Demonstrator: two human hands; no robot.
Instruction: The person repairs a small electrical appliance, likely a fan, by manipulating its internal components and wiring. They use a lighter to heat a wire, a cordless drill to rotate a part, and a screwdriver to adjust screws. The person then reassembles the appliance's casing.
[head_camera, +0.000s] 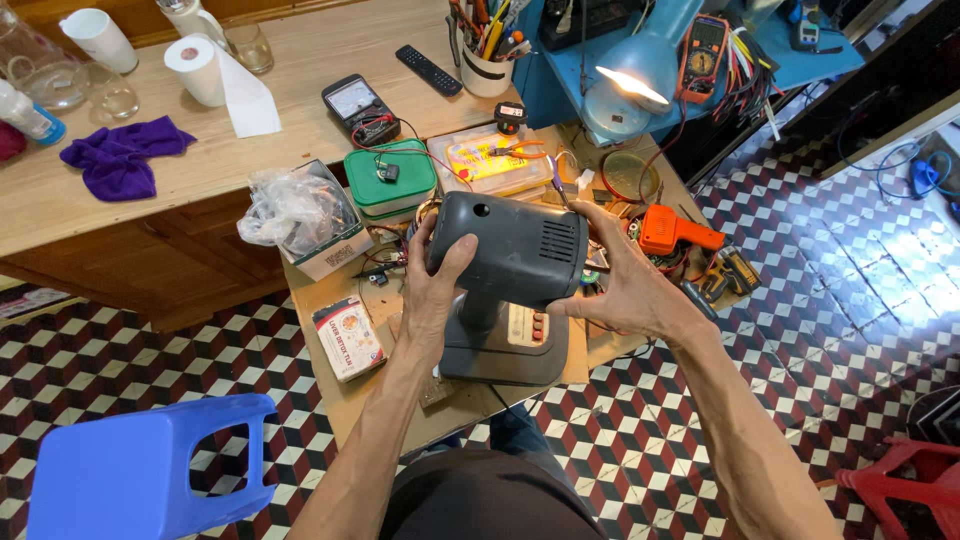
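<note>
A dark grey fan motor housing (515, 250) on a short neck stands on its grey base (500, 350) with a row of small buttons, on a low wooden work board. My left hand (432, 290) grips the housing's left side, thumb over the top edge. On the housing's right side lies my right hand (625, 290), fingers spread along the vented end. Both hands hold the housing upright over the base.
A green lidded box (390, 180), a clear plastic box with pliers (490, 160), an orange tool (672, 230), a bag-filled carton (300, 215) and a small printed box (348, 338) crowd the board. A lit blue lamp (635, 80) is behind. A blue stool (150, 470) stands left, a red one (900, 480) right.
</note>
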